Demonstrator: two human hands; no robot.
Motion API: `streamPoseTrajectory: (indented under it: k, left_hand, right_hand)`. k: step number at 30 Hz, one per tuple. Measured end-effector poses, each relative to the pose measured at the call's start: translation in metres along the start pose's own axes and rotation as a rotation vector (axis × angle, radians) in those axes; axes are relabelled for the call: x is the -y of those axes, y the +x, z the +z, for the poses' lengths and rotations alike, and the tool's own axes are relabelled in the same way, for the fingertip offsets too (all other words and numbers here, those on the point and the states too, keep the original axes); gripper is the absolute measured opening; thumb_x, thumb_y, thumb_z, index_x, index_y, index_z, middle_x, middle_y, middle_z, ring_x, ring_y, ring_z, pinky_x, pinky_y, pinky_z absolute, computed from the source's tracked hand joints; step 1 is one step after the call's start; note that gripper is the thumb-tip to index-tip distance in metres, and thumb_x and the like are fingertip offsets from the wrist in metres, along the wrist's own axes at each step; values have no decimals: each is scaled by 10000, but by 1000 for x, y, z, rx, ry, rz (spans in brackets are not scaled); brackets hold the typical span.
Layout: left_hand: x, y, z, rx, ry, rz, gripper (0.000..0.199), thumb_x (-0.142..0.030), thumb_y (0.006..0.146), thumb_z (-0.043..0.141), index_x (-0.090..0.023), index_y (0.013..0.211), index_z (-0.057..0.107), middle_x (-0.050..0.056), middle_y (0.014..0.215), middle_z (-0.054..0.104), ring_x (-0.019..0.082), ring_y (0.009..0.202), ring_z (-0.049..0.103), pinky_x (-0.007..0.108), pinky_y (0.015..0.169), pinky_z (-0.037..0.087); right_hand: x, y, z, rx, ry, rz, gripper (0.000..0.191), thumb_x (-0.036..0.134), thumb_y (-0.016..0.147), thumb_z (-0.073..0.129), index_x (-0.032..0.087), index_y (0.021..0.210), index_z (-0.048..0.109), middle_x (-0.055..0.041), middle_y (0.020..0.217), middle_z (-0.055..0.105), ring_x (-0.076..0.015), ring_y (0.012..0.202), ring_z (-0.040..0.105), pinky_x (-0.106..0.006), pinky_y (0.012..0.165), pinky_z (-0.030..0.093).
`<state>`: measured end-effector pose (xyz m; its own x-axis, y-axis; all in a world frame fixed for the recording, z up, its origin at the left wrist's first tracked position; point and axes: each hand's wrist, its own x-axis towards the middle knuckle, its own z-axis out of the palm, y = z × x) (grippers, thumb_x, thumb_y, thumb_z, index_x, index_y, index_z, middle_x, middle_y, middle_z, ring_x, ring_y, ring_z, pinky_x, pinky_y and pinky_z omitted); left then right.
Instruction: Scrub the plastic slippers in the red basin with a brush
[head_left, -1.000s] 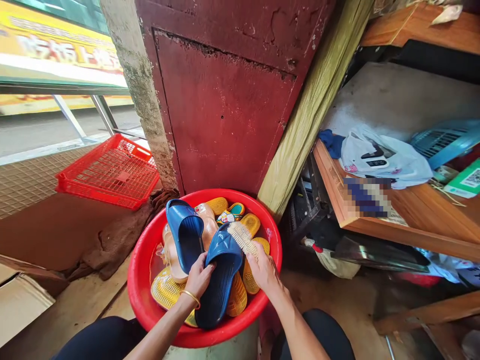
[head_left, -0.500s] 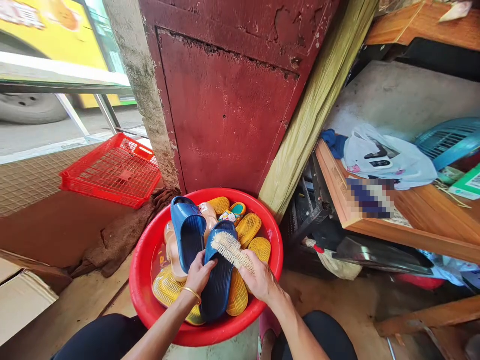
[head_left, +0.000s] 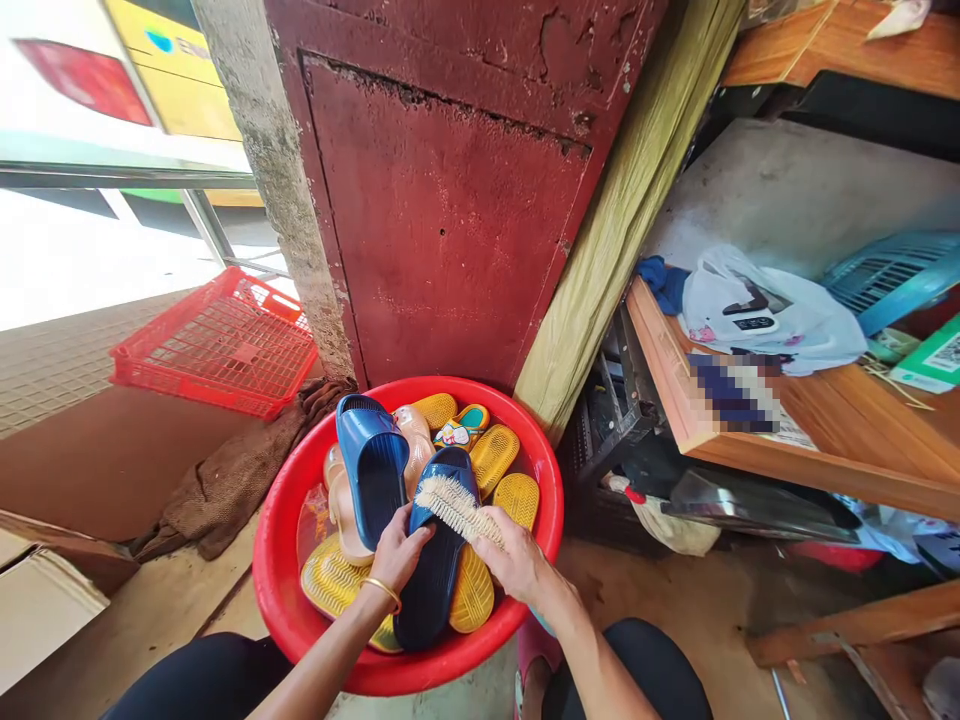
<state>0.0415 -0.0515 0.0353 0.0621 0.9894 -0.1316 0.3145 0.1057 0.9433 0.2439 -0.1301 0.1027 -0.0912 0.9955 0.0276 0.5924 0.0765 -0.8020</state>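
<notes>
My left hand (head_left: 401, 552) is closed on the side of a dark blue slipper (head_left: 429, 590), which lies tilted over the other footwear in a red basin (head_left: 271, 600). In my right hand (head_left: 514, 555) is a scrub brush (head_left: 454, 507) with pale bristles, its front end against the slipper's strap. Fingers wrap round the brush's near end. Left of it rests a second blue slipper (head_left: 375, 470). Yellow slippers (head_left: 495, 457) and pinkish clear ones (head_left: 345, 510) lie around and beneath. One yellow slipper carries a cartoon figure (head_left: 455, 434).
Behind the basin stands a dark red door (head_left: 450, 220). At left are a red plastic crate (head_left: 217, 345) and a brown cloth (head_left: 225, 490). A wooden table (head_left: 750, 445) at right bears a white plastic bag (head_left: 772, 315) and a blue fan (head_left: 892, 275). My knees flank the basin.
The brush has shifted slightly left and down across the slipper's strap. My left hand keeps its hold. Outside, the yellow vehicle has moved, and its red tail light now shows.
</notes>
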Motion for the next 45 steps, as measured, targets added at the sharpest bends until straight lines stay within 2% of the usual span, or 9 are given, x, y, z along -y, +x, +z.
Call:
streamPoseTrajectory:
  k: [8, 16, 21, 32, 35, 38, 42, 45]
  left_hand:
    - [-9, -3, -3, 58, 16, 3, 548, -441, 698, 550, -136, 1150, 612, 103, 1057, 738, 314, 1033, 649, 442, 956, 467]
    - [-5, -3, -3, 78, 38, 76, 478, -445, 712, 540, -148, 1081, 611, 117, 1049, 730, 300, 982, 651, 421, 906, 477]
    - [-3, -2, -2, 73, 30, 98, 448, -435, 716, 540, -158, 1062, 607, 117, 1041, 729, 296, 967, 652, 419, 900, 481]
    - [-4, -2, -3, 63, 33, 94, 434, -412, 718, 544, -153, 1056, 628, 102, 1007, 736, 296, 970, 665, 426, 909, 498]
    - [-3, -2, -1, 65, -12, 94, 502, -411, 711, 556, -134, 1125, 622, 109, 1030, 739, 301, 986, 669, 431, 917, 502]
    - [-2, -2, 1, 59, -40, 96, 548, -429, 719, 559, -121, 1168, 611, 115, 1046, 740, 302, 982, 675, 432, 915, 509]
    - [2, -1, 0, 65, 18, 106, 568, -455, 737, 559, -117, 1191, 613, 119, 1048, 747, 299, 977, 683, 417, 901, 513]
    - [7, 0, -2, 90, 101, 119, 563, -404, 756, 545, -123, 1243, 586, 137, 1112, 739, 294, 1036, 686, 402, 930, 505]
  right_hand:
    - [0, 1, 3, 6, -62, -10, 332, 337, 925, 520, 221, 1237, 523, -42, 1003, 712, -183, 798, 647, -292, 710, 456]
    - [5, 0, 3, 27, -175, 8, 378, 321, 930, 483, 213, 1293, 483, -69, 1036, 719, -223, 866, 679, -309, 730, 473]
    - [4, 3, 6, 27, -173, 3, 407, 342, 920, 481, 215, 1307, 482, -84, 1105, 716, -251, 973, 688, -320, 798, 491]
    - [6, 2, 9, 10, -132, -1, 388, 366, 942, 457, 224, 1302, 493, -73, 1093, 714, -232, 966, 682, -315, 784, 492]
    - [3, 6, 14, -39, -166, 41, 335, 368, 969, 417, 250, 1273, 495, -60, 1042, 717, -227, 906, 691, -315, 745, 487]
    - [-3, 12, 20, -145, -245, 81, 298, 373, 996, 374, 265, 1245, 495, -62, 1019, 719, -227, 866, 693, -325, 724, 480]
    - [-15, 17, 23, -259, -399, 124, 334, 362, 1019, 335, 235, 1283, 496, -107, 988, 726, -232, 841, 704, -333, 707, 474]
    - [-25, 19, 23, -270, -457, 150, 363, 348, 1018, 329, 218, 1314, 494, -129, 971, 731, -239, 842, 714, -336, 702, 471]
